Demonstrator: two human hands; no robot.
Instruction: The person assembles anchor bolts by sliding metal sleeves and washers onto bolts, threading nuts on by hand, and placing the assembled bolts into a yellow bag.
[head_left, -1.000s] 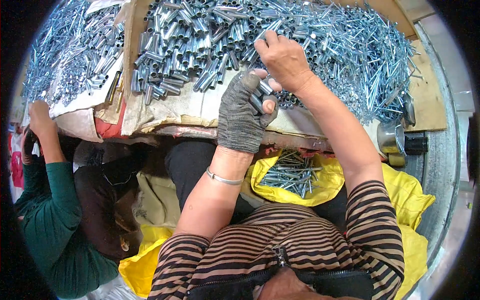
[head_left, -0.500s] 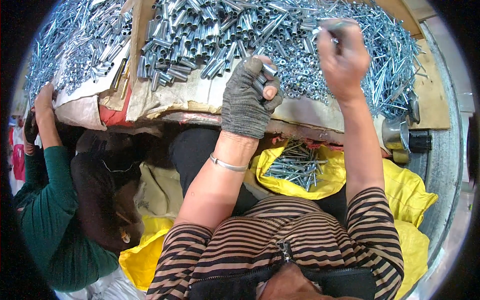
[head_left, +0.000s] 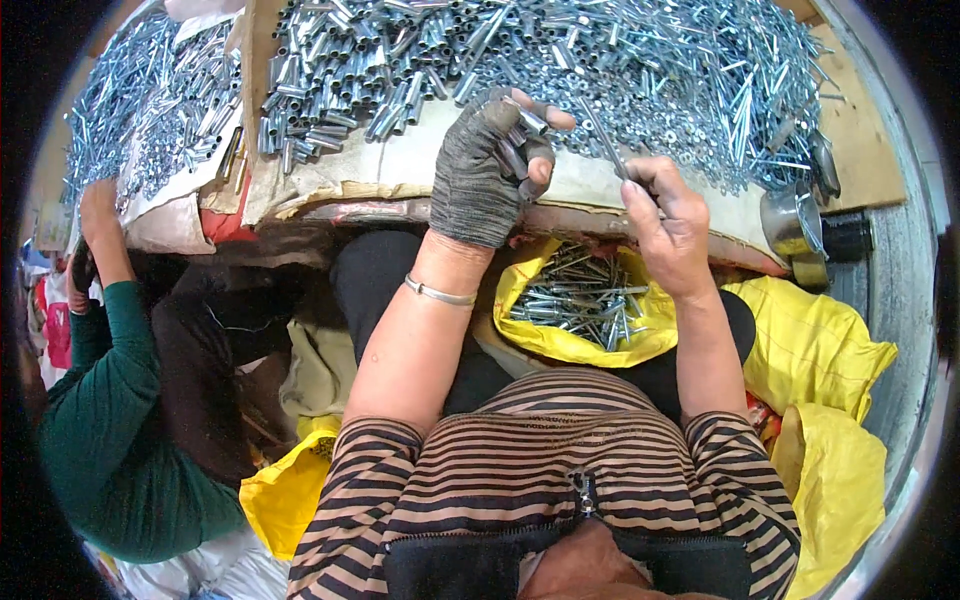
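My left hand (head_left: 475, 175) wears a grey fingerless glove and is closed around a couple of short metal sleeves (head_left: 530, 118), held above the front edge of the work table. To its right, my right hand (head_left: 672, 228) pinches a long thin bolt (head_left: 603, 140) between thumb and fingers. The bolt slants up and left, its far end apart from the sleeves. Beyond my hands lie a heap of shiny sleeves (head_left: 400, 75), a spread of small nuts (head_left: 600, 120) and a pile of long bolts (head_left: 745, 85).
Below the table edge, an open yellow sack (head_left: 600, 357) holds assembled-looking bolts. A metal cup (head_left: 790, 220) sits at the right edge. A wooden divider (head_left: 262, 60) splits the heaps. At left, a co-worker in a green sleeve (head_left: 128, 340) reaches to the table.
My right hand has come down and toward me from over the nuts and bolts, and the bolt in it now shows clearly. My left hand keeps its sleeves, its fingers slightly more extended.
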